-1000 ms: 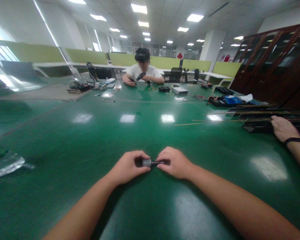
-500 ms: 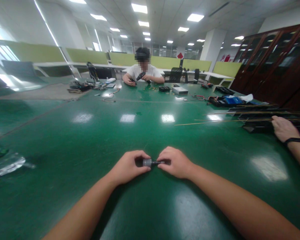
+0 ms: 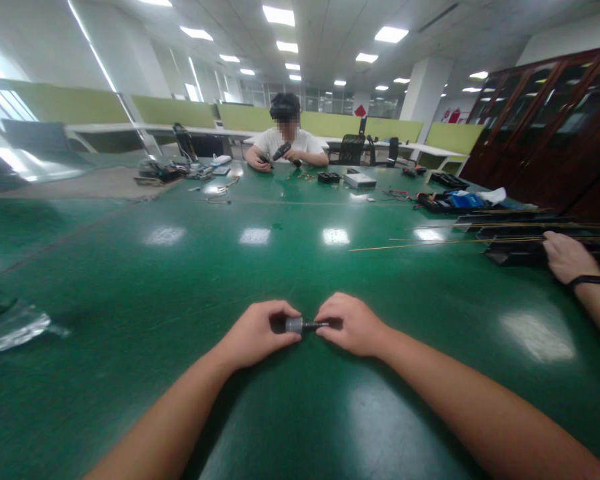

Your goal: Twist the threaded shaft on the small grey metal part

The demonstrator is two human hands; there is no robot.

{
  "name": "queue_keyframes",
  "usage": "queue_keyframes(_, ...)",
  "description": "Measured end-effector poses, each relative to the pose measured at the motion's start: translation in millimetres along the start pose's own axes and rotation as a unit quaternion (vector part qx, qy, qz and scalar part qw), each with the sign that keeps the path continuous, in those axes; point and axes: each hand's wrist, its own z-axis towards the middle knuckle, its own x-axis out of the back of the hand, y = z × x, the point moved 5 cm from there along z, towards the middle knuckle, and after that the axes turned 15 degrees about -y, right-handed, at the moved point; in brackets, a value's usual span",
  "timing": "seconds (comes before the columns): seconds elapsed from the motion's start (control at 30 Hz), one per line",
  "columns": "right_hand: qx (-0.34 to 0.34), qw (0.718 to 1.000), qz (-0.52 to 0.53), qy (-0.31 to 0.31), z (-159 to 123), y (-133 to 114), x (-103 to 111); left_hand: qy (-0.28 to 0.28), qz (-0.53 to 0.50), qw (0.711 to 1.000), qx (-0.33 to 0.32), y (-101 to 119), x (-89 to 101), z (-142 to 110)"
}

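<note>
While my left hand (image 3: 261, 335) pinches the grey tube (image 3: 295, 325) and my right hand (image 3: 350, 325) pinches the dark rod (image 3: 309, 326), I should keep them straight.

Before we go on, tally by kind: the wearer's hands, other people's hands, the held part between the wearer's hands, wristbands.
Wearer's hands: 2 (left hand, right hand)
Other people's hands: 3 (hand at right, two hands across)
Held part: 1, seemingly one piece
Wristband: 1
Total: 7
</note>
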Motion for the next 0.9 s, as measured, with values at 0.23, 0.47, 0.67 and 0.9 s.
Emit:
queue_keyframes(0.23,0.005,1.0,-0.002,0.001,-1.1,0.3,0.9,-0.001,-0.007,1.0,0.003,-0.3,0.0,-0.1)
queue_keyframes(0.47,0.006,1.0,0.002,0.004,-1.4,-1.0,2.7,-0.001,-0.009,1.0,0.003,-0.8,-0.2,-0.5)
queue_keyframes(0.67,0.012,1.0,0.003,0.0,-1.5,-1.1,2.7,-0.003,-0.011,1.0,0.001,-1.4,-0.1,-0.4)
queue_keyframes(0.9,0.011,1.0,-0.001,-0.002,-2.0,-0.7,3.0,-0.001,-0.007,1.0,-0.001,-1.5,-0.7,-0.3)
